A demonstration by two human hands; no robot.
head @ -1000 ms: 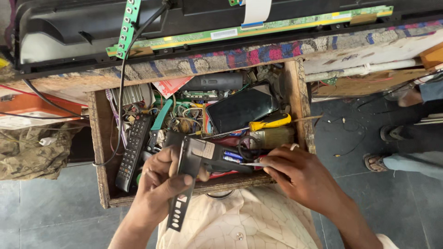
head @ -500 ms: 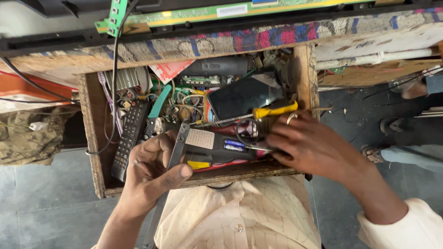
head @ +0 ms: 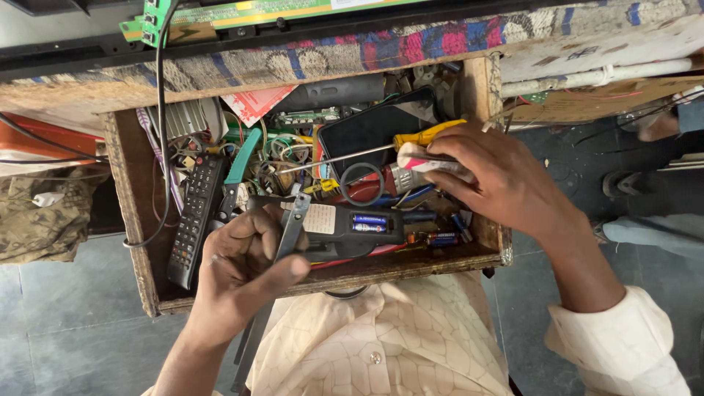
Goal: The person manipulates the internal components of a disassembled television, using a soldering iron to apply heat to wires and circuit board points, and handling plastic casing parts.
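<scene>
Left hand (head: 246, 268): your grip is closed around a flat grey metal strip (head: 282, 253) and pins the black remote-style handset with its battery bay open (head: 345, 227) against the front wall of the open wooden drawer (head: 132, 220). Two blue-labelled cells sit just right of that grip. Hold the handset level so they don't roll out.

Right hand (head: 499, 180): fingers curled down on a small white-and-red cylindrical part (head: 429, 158) at the back-right of the drawer; I can't tell whether it's pinched or only touched. The yellow-handled screwdriver (head: 425, 136) lies just above that grip, shaft pointing left. Lift straight up, clear of the black rubber ring (head: 361, 183) and loose wires beside it.

Versus a second ago: your right hand was at the handset beside your left; it has now moved away to the back-right corner. Left grip unchanged, and the long black keypad remote (head: 194, 216) to its left hasn't moved.
</scene>
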